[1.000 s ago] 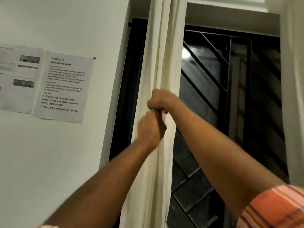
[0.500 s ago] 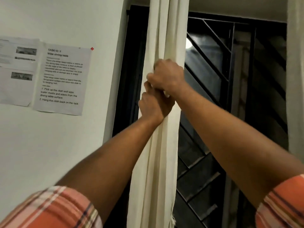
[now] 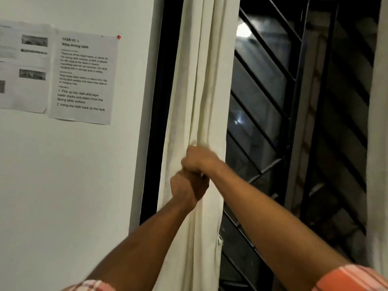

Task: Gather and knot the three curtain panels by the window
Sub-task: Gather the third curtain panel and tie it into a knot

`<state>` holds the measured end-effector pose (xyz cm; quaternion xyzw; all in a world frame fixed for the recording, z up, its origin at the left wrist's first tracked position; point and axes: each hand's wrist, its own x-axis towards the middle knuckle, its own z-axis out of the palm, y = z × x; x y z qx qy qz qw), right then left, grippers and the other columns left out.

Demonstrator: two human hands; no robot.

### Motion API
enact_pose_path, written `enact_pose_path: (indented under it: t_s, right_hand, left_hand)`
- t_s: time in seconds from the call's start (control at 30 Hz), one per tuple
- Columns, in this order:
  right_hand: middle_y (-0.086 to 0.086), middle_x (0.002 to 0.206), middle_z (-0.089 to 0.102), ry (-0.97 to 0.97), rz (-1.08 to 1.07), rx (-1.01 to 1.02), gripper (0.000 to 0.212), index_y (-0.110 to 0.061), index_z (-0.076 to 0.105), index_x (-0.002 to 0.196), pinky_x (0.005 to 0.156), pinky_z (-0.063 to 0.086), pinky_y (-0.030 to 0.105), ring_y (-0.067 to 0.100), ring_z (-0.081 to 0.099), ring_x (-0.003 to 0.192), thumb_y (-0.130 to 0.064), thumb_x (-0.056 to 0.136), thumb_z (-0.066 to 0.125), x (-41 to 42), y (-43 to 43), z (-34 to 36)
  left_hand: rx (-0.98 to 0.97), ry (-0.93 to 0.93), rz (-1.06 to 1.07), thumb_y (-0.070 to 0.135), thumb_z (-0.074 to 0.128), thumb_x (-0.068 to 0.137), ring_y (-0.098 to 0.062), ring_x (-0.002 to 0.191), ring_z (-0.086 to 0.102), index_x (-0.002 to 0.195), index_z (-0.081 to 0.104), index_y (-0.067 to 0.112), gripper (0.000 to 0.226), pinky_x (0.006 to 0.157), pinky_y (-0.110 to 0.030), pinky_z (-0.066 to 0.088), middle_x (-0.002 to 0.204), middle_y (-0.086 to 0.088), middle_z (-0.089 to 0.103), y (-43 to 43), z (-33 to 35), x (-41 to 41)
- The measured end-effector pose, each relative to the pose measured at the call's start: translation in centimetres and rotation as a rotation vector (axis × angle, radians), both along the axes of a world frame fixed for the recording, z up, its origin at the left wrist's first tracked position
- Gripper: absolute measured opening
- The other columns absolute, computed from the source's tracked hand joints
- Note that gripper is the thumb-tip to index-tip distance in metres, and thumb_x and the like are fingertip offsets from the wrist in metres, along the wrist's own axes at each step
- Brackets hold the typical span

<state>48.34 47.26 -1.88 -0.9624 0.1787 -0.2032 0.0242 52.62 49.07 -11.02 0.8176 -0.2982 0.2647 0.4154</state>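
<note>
The right grip (image 3: pixel 199 159) clenches the bunched folds of the curtain panel (image 3: pixel 199 91) directly above the left grip (image 3: pixel 188 189), which squeezes the same bundle, the two touching. The window (image 3: pixel 273 114) sits just right of them. That stacking, I'd say, compacts the cloth into a rope fit for knotting. A second panel (image 3: pixel 378 143) hangs well right of both grips, seemingly waiting its turn.

Curtain panel (image 3: pixel 201 80): cream woven cloth, matt, creased, with a frayed edge low down; window grille (image 3: pixel 273 85): dark metal bars with a slight sheen; glass behind glossy, reflective; wall (image 3: pixel 73 185): smooth matt paint; taped sheets (image 3: pixel 84 78): matt printed paper; sleeve (image 3: pixel 352 278): striped cloth.
</note>
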Motion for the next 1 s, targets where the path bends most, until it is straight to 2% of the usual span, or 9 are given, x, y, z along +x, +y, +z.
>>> enact_pose_path:
  t_s: [0.1, 0.27, 0.4, 0.47, 0.6, 0.67, 0.77, 0.87, 1.0]
  right_hand:
    - [0.004, 0.091, 0.058, -0.336, 0.024, -0.141, 0.013, -0.017, 0.057, 0.092, 0.075, 0.045, 0.033, 0.024, 0.059, 0.087, -0.028, 0.087, 0.053, -0.8, 1.0, 4.7]
    - [-0.002, 0.081, 0.054, -0.668, -0.001, -0.301, 0.008, -0.018, 0.058, 0.088, 0.065, 0.041, 0.03, 0.019, 0.053, 0.072, -0.025, 0.085, 0.054, -1.7, 1.8, 10.4]
    - [-0.002, 0.087, 0.05, -0.554, 0.012, -0.189, 0.019, -0.016, 0.059, 0.101, 0.068, 0.039, 0.03, 0.019, 0.05, 0.076, -0.024, 0.085, 0.054, -0.9, 1.5, 8.6]
    - [0.0, 0.087, 0.051, -0.481, 0.01, -0.061, 0.014, -0.016, 0.058, 0.097, 0.069, 0.038, 0.03, 0.021, 0.048, 0.077, -0.023, 0.085, 0.055, -0.1, 1.2, 5.0]
    - [0.002, 0.078, 0.059, -0.348, 0.027, 0.092, 0.01, -0.011, 0.063, 0.08, 0.066, 0.046, 0.033, 0.023, 0.057, 0.074, -0.018, 0.082, 0.056, 0.7, -0.3, -5.5]
    - [0.005, 0.09, 0.067, -0.262, 0.09, 0.094, 0.017, -0.014, 0.071, 0.089, 0.072, 0.053, 0.036, 0.026, 0.063, 0.086, -0.019, 0.083, 0.055, 0.8, -1.2, -9.5]
    - [0.008, 0.128, 0.052, -0.433, 0.237, 0.051, 0.031, -0.018, 0.065, 0.116, 0.085, 0.05, 0.033, 0.025, 0.055, 0.113, -0.018, 0.086, 0.055, -0.2, -2.1, -12.5]
    - [0.009, 0.149, 0.03, -0.964, 0.269, 0.021, 0.051, -0.015, 0.05, 0.132, 0.106, 0.03, 0.015, 0.021, 0.034, 0.137, -0.013, 0.082, 0.061, -1.9, -1.9, -13.8]
    - [-0.009, 0.155, 0.02, -1.149, 0.213, 0.523, 0.07, -0.024, 0.023, 0.149, 0.104, 0.019, 0.008, -0.003, 0.022, 0.138, -0.04, 0.09, 0.056, -2.8, -3.0, -15.1]
  left_hand:
    - [-0.051, -0.196, 0.018, 0.041, 0.052, 0.093, -0.023, 0.116, 0.052, 0.129, 0.048, 0.014, 0.045, 0.089, -0.032, 0.043, 0.126, -0.006, 0.055, 0.9, 4.2, -1.2]
    - [-0.267, -0.355, 0.029, 0.04, 0.061, 0.086, -0.032, 0.126, 0.043, 0.147, 0.021, 0.01, 0.078, 0.085, -0.04, 0.047, 0.151, -0.014, 0.026, 0.9, 10.1, -1.6]
    - [-0.159, -0.198, -0.042, 0.028, 0.052, 0.094, -0.026, 0.11, 0.057, 0.138, 0.035, 0.013, 0.05, 0.084, -0.034, 0.045, 0.135, -0.008, 0.048, 0.0, 8.2, -0.8]
    - [-0.306, -0.042, -0.167, 0.021, 0.053, 0.093, -0.023, 0.109, 0.059, 0.127, 0.049, 0.01, 0.036, 0.088, -0.032, 0.046, 0.12, -0.008, 0.059, -0.6, 3.9, 0.1]
    - [-0.733, 0.43, -0.487, 0.034, 0.042, 0.099, -0.01, 0.078, 0.067, 0.115, 0.053, 0.008, 0.033, 0.068, -0.033, 0.053, 0.087, -0.007, 0.066, -0.2, -5.3, -0.6]
    - [-0.843, 0.653, -0.408, 0.043, 0.028, 0.103, -0.01, 0.072, 0.066, 0.122, 0.045, 0.022, 0.033, 0.06, -0.027, 0.051, 0.083, -0.002, 0.066, 0.3, -6.9, -0.9]
    - [-0.65, 0.579, -0.37, 0.051, 0.036, 0.095, -0.013, 0.08, 0.066, 0.122, 0.045, 0.025, 0.039, 0.062, -0.027, 0.054, 0.094, -0.001, 0.068, 1.4, -7.1, -0.6]
    - [-0.24, 0.347, -0.418, 0.025, 0.06, 0.085, -0.021, 0.103, 0.062, 0.123, 0.052, 0.008, 0.042, 0.089, -0.038, 0.053, 0.114, -0.005, 0.062, 1.6, -7.7, 0.2]
    - [-0.161, 0.306, -0.322, 0.022, 0.053, 0.094, -0.026, 0.098, 0.064, 0.113, 0.061, 0.007, 0.026, 0.086, -0.033, 0.053, 0.109, -0.008, 0.066, 1.6, -9.0, -0.5]
